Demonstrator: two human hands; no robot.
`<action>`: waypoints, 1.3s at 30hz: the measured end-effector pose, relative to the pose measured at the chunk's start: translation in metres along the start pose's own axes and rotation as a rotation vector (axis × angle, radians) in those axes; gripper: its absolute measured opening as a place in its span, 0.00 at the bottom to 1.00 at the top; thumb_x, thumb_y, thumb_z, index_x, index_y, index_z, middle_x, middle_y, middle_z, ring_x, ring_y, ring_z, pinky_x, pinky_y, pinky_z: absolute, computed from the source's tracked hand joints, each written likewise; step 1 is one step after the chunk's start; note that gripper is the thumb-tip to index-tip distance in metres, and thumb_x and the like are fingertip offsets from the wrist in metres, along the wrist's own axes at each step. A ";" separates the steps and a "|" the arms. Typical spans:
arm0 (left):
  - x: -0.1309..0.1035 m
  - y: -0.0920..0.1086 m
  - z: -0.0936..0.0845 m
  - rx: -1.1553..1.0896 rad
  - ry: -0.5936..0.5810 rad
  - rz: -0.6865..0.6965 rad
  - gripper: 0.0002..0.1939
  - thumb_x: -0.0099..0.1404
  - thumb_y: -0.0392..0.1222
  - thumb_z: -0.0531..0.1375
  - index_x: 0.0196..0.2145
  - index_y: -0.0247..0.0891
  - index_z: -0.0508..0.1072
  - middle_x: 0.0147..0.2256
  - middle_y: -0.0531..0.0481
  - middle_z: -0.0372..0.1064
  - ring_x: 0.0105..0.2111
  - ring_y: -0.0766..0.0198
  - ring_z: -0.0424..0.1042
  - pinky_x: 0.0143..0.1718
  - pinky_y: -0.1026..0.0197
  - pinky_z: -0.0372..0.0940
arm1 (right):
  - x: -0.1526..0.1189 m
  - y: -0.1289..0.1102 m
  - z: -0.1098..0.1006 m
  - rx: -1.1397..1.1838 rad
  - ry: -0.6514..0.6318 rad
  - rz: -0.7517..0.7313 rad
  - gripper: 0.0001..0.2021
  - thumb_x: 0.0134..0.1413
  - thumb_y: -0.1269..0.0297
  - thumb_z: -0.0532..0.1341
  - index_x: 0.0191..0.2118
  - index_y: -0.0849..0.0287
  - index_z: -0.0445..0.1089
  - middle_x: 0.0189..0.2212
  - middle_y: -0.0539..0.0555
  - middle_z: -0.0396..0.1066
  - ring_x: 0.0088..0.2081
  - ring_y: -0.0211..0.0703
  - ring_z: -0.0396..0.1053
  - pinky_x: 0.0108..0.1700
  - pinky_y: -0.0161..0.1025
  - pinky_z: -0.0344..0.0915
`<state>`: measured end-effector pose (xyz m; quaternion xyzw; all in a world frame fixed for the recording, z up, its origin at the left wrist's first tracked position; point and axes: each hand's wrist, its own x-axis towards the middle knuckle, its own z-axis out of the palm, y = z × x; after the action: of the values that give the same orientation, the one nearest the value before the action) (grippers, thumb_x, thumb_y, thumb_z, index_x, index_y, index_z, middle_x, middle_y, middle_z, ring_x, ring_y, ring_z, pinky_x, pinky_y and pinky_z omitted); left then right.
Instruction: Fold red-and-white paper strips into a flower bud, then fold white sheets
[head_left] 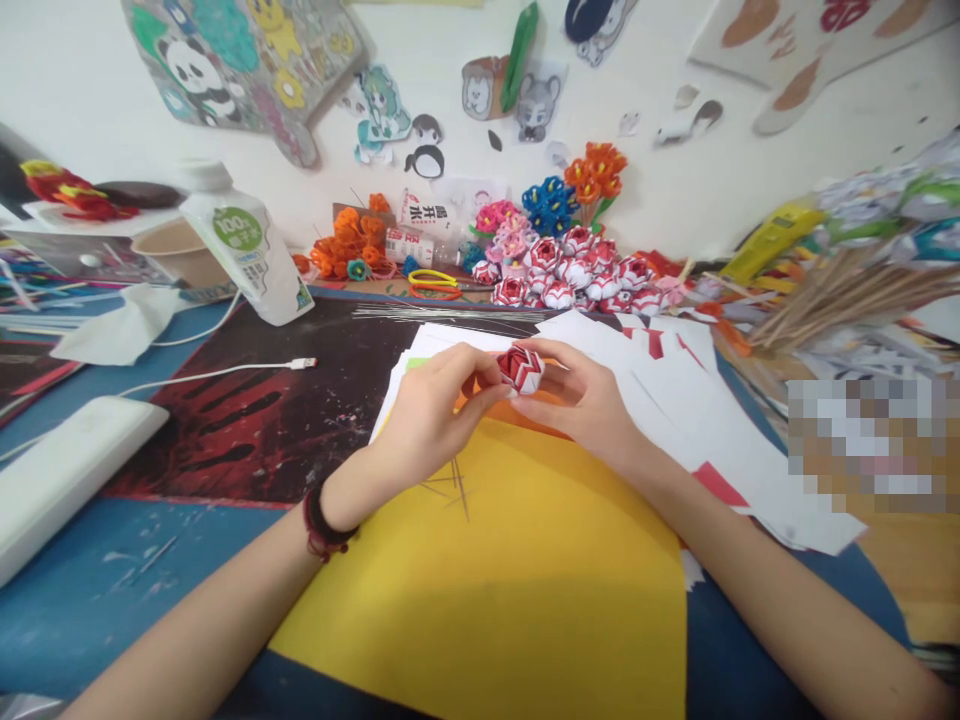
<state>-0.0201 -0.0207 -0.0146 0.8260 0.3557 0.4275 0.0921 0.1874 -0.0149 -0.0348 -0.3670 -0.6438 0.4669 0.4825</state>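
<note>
Red-and-white paper flower (pixel 521 370) between both hands, left hand (pixel 442 400) and right hand (pixel 581 395) gripping it

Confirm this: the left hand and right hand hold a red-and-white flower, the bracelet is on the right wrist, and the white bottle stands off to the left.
The wrist is wrong: the head view shows the bracelet on the left one. The left hand and right hand do hold the flower, and the bottle stands off to the left.
</note>
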 end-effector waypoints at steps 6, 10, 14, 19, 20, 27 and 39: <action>0.003 0.005 -0.001 -0.083 -0.041 -0.055 0.03 0.69 0.36 0.61 0.37 0.38 0.70 0.32 0.55 0.73 0.30 0.70 0.71 0.33 0.67 0.65 | 0.003 0.002 0.002 0.090 -0.037 0.040 0.24 0.48 0.55 0.73 0.49 0.52 0.68 0.48 0.54 0.74 0.47 0.45 0.74 0.50 0.45 0.73; 0.004 0.006 -0.005 -0.042 -0.068 -0.005 0.02 0.69 0.34 0.61 0.37 0.37 0.70 0.31 0.55 0.72 0.29 0.71 0.70 0.33 0.69 0.64 | 0.003 0.003 0.000 0.121 -0.037 0.065 0.23 0.49 0.56 0.73 0.49 0.53 0.68 0.44 0.53 0.75 0.44 0.44 0.75 0.49 0.45 0.74; 0.003 0.004 -0.006 0.028 -0.009 0.065 0.00 0.69 0.36 0.60 0.38 0.38 0.71 0.33 0.54 0.73 0.30 0.70 0.70 0.33 0.67 0.65 | 0.003 0.001 0.000 0.170 -0.011 0.069 0.23 0.48 0.60 0.74 0.49 0.53 0.68 0.43 0.52 0.76 0.41 0.42 0.76 0.48 0.44 0.75; -0.007 0.001 0.005 0.227 0.108 0.224 0.02 0.70 0.33 0.58 0.39 0.37 0.71 0.34 0.50 0.75 0.32 0.67 0.72 0.33 0.65 0.65 | 0.002 0.000 0.004 0.193 0.010 0.049 0.23 0.46 0.63 0.75 0.47 0.53 0.68 0.42 0.51 0.77 0.41 0.41 0.76 0.46 0.41 0.75; -0.009 0.001 0.007 0.274 0.132 0.257 0.03 0.69 0.33 0.58 0.40 0.37 0.71 0.33 0.50 0.75 0.32 0.67 0.72 0.33 0.64 0.65 | 0.001 0.000 0.004 0.190 0.014 0.056 0.23 0.46 0.63 0.75 0.47 0.53 0.68 0.41 0.50 0.77 0.41 0.41 0.76 0.45 0.41 0.75; -0.005 0.010 0.004 -0.057 0.128 -0.005 0.01 0.67 0.35 0.63 0.36 0.36 0.76 0.30 0.52 0.77 0.26 0.71 0.70 0.30 0.68 0.63 | 0.001 0.000 0.003 0.192 -0.002 0.055 0.22 0.49 0.60 0.74 0.47 0.53 0.67 0.42 0.50 0.76 0.40 0.40 0.76 0.44 0.41 0.75; 0.007 0.011 -0.001 -0.619 -0.071 -0.470 0.08 0.63 0.42 0.67 0.31 0.34 0.77 0.26 0.52 0.75 0.22 0.73 0.67 0.22 0.71 0.60 | 0.001 -0.001 0.002 0.205 -0.022 0.008 0.23 0.46 0.65 0.75 0.47 0.52 0.68 0.42 0.50 0.75 0.40 0.40 0.75 0.44 0.39 0.74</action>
<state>-0.0127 -0.0244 -0.0042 0.6694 0.3860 0.4530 0.4446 0.1851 -0.0145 -0.0332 -0.3129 -0.5965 0.5363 0.5086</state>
